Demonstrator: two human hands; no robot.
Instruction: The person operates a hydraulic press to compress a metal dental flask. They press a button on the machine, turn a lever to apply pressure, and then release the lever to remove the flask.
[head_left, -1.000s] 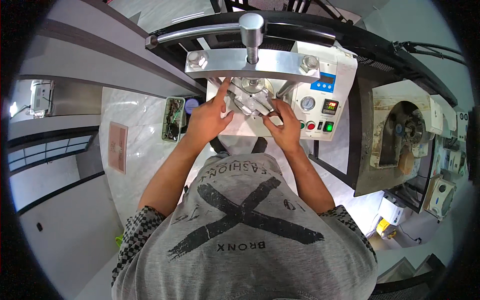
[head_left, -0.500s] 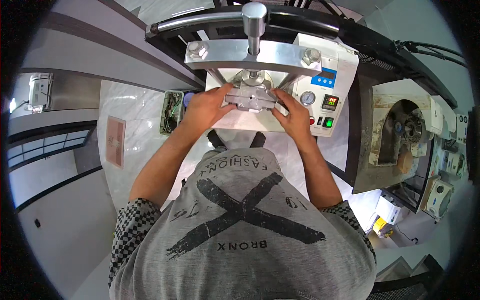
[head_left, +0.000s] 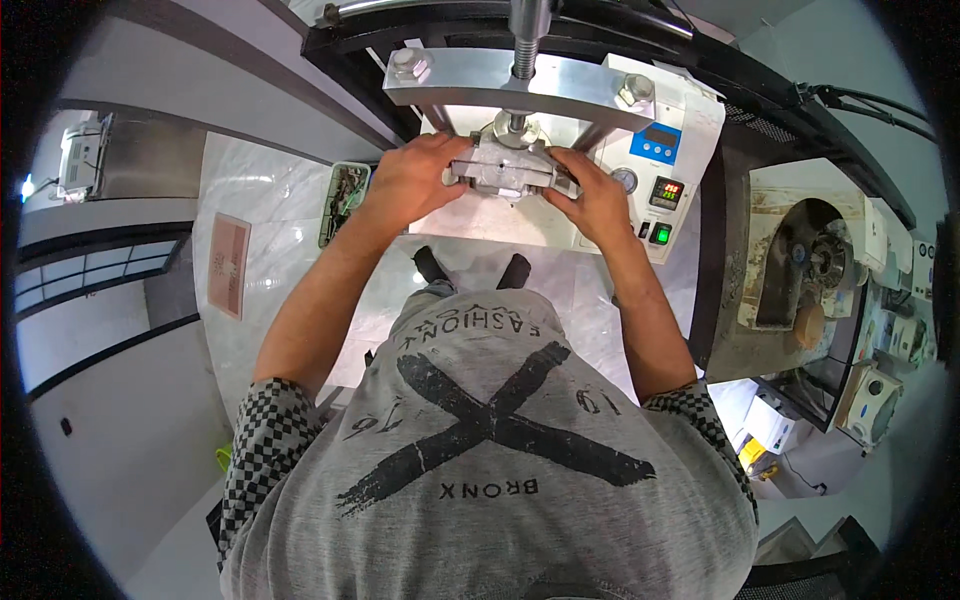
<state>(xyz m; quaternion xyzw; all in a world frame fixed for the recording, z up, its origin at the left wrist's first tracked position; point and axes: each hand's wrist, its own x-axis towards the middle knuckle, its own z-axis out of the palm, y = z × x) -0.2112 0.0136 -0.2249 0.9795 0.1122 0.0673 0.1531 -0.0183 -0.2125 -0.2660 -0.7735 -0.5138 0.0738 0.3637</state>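
A thick, two-layered metal mold (head_left: 500,168) sits at the front of a white screw press, just on the near side of its round pressing foot (head_left: 516,129). My left hand (head_left: 410,183) is closed on the mold's left end, thumb on the near side and fingers on the far side. At the opposite end my right hand (head_left: 597,198) pinches the mold in the same way. Above both hands runs the press's steel crossbar (head_left: 570,92), bolted at each end, with a threaded spindle (head_left: 525,55) passing through it. Whether the mold touches the base is hard to see.
Right of the press stands its control panel (head_left: 657,145) with displays, a gauge and a lit green switch. A green basket (head_left: 342,205) of small parts is at the left. Farther right is a dusty, open-fronted machine (head_left: 800,265).
My view has shifted, so the press and mold sit higher in the picture and the spindle's top is cut off. Both hands keep hold of the mold, which looks slightly farther left of the foot.
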